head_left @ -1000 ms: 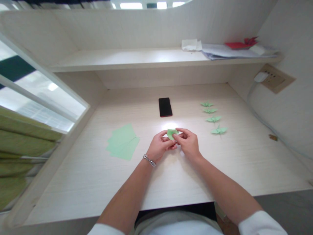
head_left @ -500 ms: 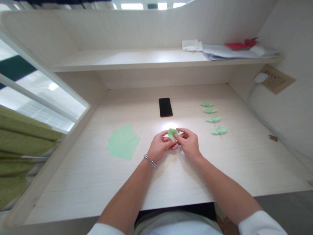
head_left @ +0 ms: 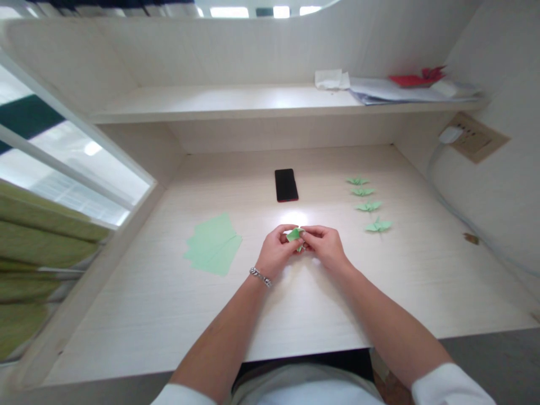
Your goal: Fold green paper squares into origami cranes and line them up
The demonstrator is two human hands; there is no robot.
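Note:
Both my hands meet at the middle of the pale wooden desk (head_left: 139,304), pinching a small folded piece of green paper (head_left: 294,235). My left hand (head_left: 276,253), with a metal bracelet at the wrist, grips its left side with curled fingers. My right hand (head_left: 324,246) pinches its right side. Most of the folded paper is hidden behind my fingers. A loose stack of flat green sheets (head_left: 213,244) lies to the left of my hands.
Several finished green paper cranes (head_left: 368,206) lie in a row at the right. A black phone (head_left: 286,184) lies farther back. The shelf (head_left: 202,104) above holds white papers (head_left: 379,87) and red paper (head_left: 415,76). A wall socket (head_left: 472,138) with a plug is at right.
The green paper has been pressed lower and smaller between my fingers; both hands have closed in tighter and shifted slightly toward each other.

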